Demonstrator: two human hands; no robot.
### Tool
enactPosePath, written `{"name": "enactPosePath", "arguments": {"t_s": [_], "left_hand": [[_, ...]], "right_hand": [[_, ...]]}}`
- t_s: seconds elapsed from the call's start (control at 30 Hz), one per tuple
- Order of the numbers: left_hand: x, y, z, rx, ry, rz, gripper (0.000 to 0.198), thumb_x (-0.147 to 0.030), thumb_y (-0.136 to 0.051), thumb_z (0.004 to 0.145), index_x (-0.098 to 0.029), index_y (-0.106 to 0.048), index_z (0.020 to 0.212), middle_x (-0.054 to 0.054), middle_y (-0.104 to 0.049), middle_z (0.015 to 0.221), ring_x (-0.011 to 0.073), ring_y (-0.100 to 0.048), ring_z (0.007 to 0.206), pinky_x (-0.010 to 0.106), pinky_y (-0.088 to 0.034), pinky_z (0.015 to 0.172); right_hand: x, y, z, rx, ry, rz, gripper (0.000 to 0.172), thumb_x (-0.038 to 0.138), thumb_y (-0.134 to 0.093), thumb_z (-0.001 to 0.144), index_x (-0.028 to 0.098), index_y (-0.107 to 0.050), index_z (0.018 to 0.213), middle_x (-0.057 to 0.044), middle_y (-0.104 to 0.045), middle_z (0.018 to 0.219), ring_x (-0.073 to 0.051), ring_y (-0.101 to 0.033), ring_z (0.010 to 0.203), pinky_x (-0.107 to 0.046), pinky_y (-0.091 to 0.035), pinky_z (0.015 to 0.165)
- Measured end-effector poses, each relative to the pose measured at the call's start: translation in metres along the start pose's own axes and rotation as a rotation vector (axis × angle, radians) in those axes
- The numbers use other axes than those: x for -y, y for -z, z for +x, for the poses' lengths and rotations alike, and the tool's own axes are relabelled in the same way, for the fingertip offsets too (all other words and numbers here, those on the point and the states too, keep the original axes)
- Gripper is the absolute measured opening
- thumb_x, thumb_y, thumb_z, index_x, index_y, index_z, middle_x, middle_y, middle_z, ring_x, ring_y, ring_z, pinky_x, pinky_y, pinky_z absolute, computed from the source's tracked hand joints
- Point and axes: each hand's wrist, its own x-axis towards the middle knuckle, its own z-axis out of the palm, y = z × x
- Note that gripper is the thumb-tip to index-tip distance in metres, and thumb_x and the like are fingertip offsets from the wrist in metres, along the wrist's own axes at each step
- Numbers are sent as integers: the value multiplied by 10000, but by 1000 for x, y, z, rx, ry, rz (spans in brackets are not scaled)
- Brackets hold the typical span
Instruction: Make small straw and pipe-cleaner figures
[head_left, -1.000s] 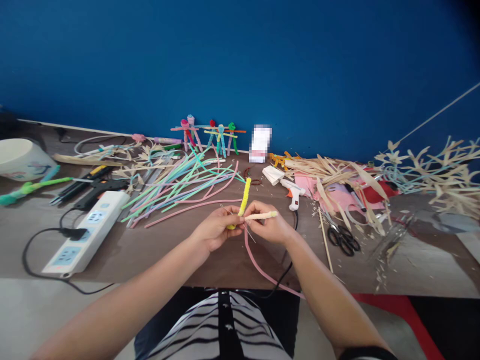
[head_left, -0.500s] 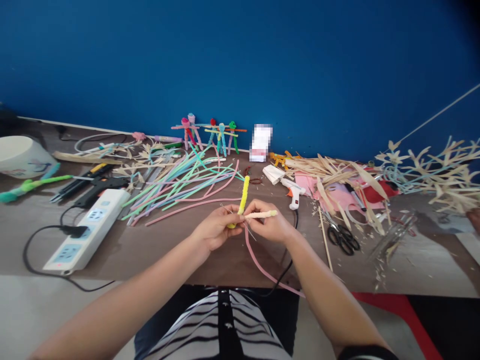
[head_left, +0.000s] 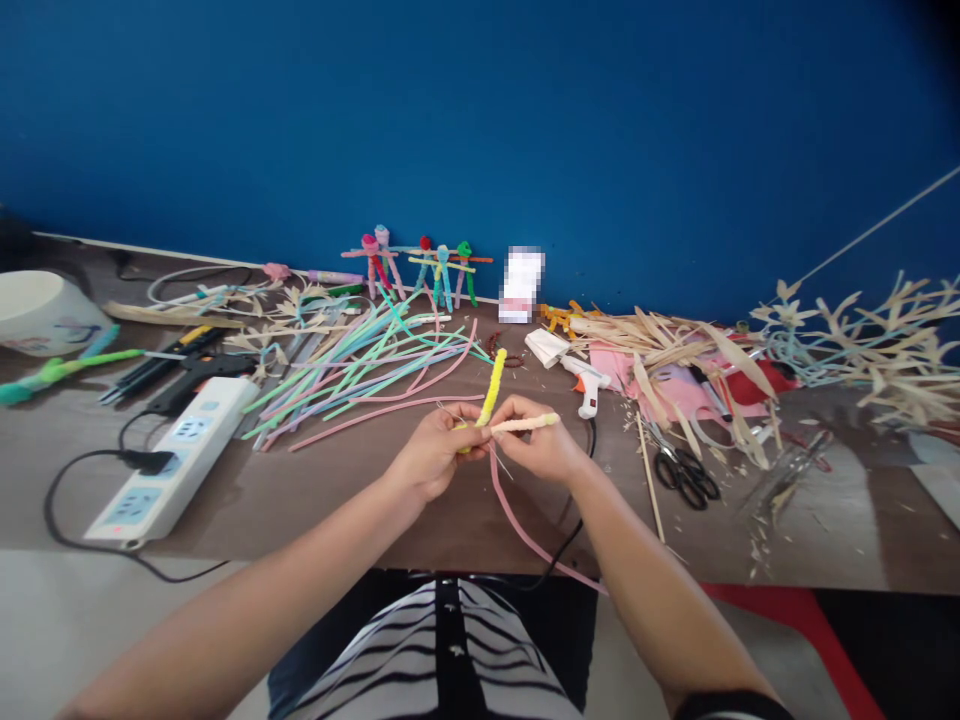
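1. The yellow pipe cleaner (head_left: 491, 388) stands nearly upright over the middle of the surface (head_left: 300, 500), its lower end pinched in the left hand (head_left: 431, 455).
2. The left fingers are closed tight on that lower end, thumb pressing from above.
3. The right hand (head_left: 544, 450) sits just beside it, fingers clamped on a cream pipe cleaner (head_left: 525, 424) that lies level, its free tip pointing right.
4. The two stems meet where the hands touch; a thin wire (head_left: 501, 462) seems to poke out below, though it is too fine to be sure.
5. A pink pipe cleaner (head_left: 517, 525) curves down from the hands and over the near edge of the surface.
6. Further out on the left, a loose heap of pastel pipe cleaners (head_left: 360, 365), and beyond it a power strip (head_left: 176, 455).
7. On the right, a white glue gun (head_left: 589, 385), black scissors (head_left: 682, 472) and a pile of straw strips (head_left: 675, 345).
8. At the back, against the blue wall, little pipe-cleaner figures (head_left: 424, 262) stand in a row.
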Motion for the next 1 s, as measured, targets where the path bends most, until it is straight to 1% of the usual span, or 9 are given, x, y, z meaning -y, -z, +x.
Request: {"name": "enactPosePath", "arguments": {"t_s": [0.13,0.3,0.43,0.53,0.63,0.73,0.87,0.93,1.0], "left_hand": [[0,0,1,-16,-1,-13,266,-130,-714,511,-125,-532,706,-22,-584,572,50,-533,472,152,-456,489],[-4,5,1,89,98,-15,160,-127,-663,584,-115,-569,712,18,-603,631,84,-569,557,182,-486,520],[-3,8,1,70,96,-10,107,-114,-634,595,-111,-572,682,17,-592,606,86,-564,553,167,-476,476],[-2,9,2,45,85,-25,113,-118,-637,588,-121,-552,663,4,-578,577,80,-559,534,161,-466,465],[-2,10,3,21,73,-23,126,-136,-641,585,-125,-541,660,-6,-562,555,70,-539,498,154,-448,442],[-4,12,3,4,41,10,135,-149,-645,577,-126,-531,646,-14,-545,538,65,-518,489,145,-427,421],[-6,13,2,-2,29,74,151,-185,-648,578,-133,-518,632,6,-571,577,89,-540,559,159,-437,448],[-5,13,1,-15,17,104,166,-204,-653,576,-134,-516,637,13,-576,598,98,-548,589,160,-433,458],[-2,13,1,-49,-5,124,185,-220,-660,570,-134,-518,652,14,-576,619,100,-549,607,163,-430,470]], "right_hand": [[-3,-3,1,-55,-50,42,38,162,-502,698,147,-531,718,22,-527,615,-68,-433,514,-171,-338,473],[-4,-2,2,-53,-117,172,53,192,-529,692,143,-528,710,14,-540,622,-77,-464,532,-179,-351,475],[-4,-2,2,-42,-173,282,72,201,-552,674,149,-527,716,21,-535,615,-75,-474,521,-182,-355,465],[-6,-6,0,-48,-265,480,161,218,-577,653,170,-507,790,29,-539,650,-75,-486,525,-185,-376,466],[-8,-11,-5,41,-415,689,162,264,-546,680,169,-494,800,1,-568,710,-112,-557,610,-215,-426,510],[-12,-16,-10,142,-499,741,154,294,-509,719,156,-493,784,-10,-579,674,-120,-578,583,-248,-449,544],[-13,-20,-13,84,-442,582,138,270,-511,720,156,-500,796,31,-517,592,-72,-481,437,-224,-418,472],[-9,-21,-14,9,-388,341,133,253,-485,736,151,-527,810,14,-532,641,-69,-456,437,-217,-394,455],[-1,-22,-17,-52,-300,16,144,233,-446,767,165,-549,841,-11,-567,722,-96,-499,529,-236,-405,524]]}}
